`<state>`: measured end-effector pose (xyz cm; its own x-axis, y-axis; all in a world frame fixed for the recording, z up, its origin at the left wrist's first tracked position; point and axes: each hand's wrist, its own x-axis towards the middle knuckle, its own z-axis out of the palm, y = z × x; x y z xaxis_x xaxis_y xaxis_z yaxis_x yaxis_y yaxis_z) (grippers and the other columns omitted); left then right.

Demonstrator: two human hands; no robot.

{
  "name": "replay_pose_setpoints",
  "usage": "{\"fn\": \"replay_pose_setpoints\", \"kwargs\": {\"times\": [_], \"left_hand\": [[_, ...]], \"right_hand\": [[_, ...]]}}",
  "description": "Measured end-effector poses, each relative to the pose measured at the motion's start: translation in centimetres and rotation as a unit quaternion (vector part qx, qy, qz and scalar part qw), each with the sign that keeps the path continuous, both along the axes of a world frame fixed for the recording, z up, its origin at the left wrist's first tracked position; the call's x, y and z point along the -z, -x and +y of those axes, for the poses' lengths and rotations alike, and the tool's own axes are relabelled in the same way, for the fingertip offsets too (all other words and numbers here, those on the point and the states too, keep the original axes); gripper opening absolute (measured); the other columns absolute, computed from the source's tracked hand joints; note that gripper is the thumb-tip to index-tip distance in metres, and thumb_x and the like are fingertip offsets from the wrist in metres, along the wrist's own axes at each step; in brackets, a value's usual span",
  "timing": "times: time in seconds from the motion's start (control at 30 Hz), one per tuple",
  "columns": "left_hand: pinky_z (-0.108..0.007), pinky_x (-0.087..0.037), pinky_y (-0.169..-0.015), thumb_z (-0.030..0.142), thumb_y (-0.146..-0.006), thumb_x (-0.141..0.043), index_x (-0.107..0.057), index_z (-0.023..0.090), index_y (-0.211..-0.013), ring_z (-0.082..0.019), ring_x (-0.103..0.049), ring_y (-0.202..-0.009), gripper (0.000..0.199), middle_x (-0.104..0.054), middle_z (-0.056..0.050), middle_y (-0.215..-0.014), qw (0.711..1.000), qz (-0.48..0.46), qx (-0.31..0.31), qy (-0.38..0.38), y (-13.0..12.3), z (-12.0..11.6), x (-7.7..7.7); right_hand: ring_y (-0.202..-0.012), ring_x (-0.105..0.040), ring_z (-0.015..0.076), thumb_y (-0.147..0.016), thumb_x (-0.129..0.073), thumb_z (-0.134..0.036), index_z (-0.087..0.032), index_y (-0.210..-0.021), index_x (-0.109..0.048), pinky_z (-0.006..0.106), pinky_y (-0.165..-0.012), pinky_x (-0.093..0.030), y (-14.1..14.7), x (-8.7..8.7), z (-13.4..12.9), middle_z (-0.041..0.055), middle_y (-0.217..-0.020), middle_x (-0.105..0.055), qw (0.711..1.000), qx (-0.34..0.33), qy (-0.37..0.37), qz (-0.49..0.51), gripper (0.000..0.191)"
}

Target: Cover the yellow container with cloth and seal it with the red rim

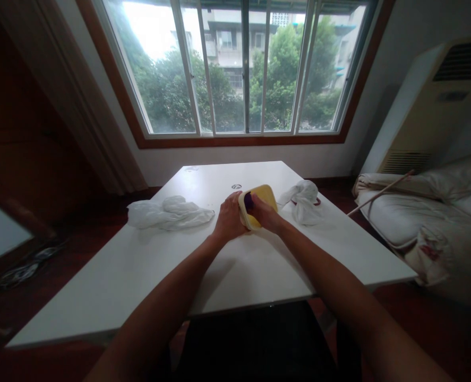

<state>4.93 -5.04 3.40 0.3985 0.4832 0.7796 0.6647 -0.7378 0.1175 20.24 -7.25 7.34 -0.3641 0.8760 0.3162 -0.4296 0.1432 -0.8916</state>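
Above the middle of the white table (147, 281), a yellow box-shaped container (262, 195) with a pale rim is tilted between my hands. My left hand (231, 216) is closed around its left side, at the pale rim. Across the near face lies my right hand (264, 213), its fingers closed on a small dark purple, cloth-like thing (249, 202) pressed against the container. Most of the purple thing is covered by my fingers, so its exact kind is unclear.
A crumpled white plastic bag (169, 213) lies on the table's left. Another white bag (306, 201) with a dark red part sits at the right. Beyond the right edge are a covered sofa (390, 212) and a thin stick (380, 192). Cables (28, 268) lie on the floor.
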Motion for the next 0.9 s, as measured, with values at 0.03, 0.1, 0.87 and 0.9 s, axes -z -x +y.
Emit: {"fn": "replay_pose_setpoints", "kwargs": {"times": [0.03,0.1,0.87,0.9], "left_hand": [[-0.055,-0.036,-0.112,0.049,-0.061,-0.080,-0.019,0.014,-0.148,-0.040,-0.039,-0.137,0.112,-0.040,-0.022,-0.144,1.000,0.002,0.000,-0.001,0.0,0.0,0.0],[-0.057,-0.036,-0.112,0.049,-0.061,-0.080,-0.017,0.015,-0.149,-0.041,-0.039,-0.137,0.113,-0.040,-0.023,-0.144,1.000,0.009,0.001,-0.006,-0.1,-0.1,0.0],[-0.056,-0.036,-0.111,0.047,-0.065,-0.076,-0.017,0.017,-0.150,-0.040,-0.040,-0.137,0.107,-0.041,-0.021,-0.145,1.000,0.008,-0.005,-0.015,-0.2,-0.6,0.1],[-0.055,-0.036,-0.111,0.047,-0.065,-0.076,-0.017,0.016,-0.150,-0.040,-0.040,-0.137,0.107,-0.041,-0.021,-0.145,1.000,0.008,-0.003,-0.016,-0.2,-0.5,0.1]], "right_hand": [[-0.104,-0.062,0.0230,-0.077,-0.063,-0.071,-0.016,-0.105,-0.062,0.035,-0.094,-0.052,0.0,-0.2,0.0,0.0091,-0.107,-0.069,1.000,0.008,0.019,0.011,0.062],[-0.103,-0.062,0.0225,-0.078,-0.061,-0.072,-0.017,-0.101,-0.062,0.034,-0.093,-0.052,-0.3,-0.6,0.0,0.0093,-0.106,-0.069,0.998,0.020,0.048,0.027,0.060],[-0.103,-0.063,0.0238,-0.079,-0.043,-0.085,-0.017,-0.109,-0.062,0.033,-0.085,-0.054,-0.5,-1.2,-1.2,0.0094,-0.099,-0.069,0.997,-0.065,0.012,-0.041,0.076],[-0.103,-0.063,0.0236,-0.079,-0.045,-0.084,-0.017,-0.108,-0.062,0.033,-0.085,-0.054,-0.4,-1.3,-1.3,0.0091,-0.099,-0.069,0.997,-0.063,0.013,-0.040,0.075]]}}
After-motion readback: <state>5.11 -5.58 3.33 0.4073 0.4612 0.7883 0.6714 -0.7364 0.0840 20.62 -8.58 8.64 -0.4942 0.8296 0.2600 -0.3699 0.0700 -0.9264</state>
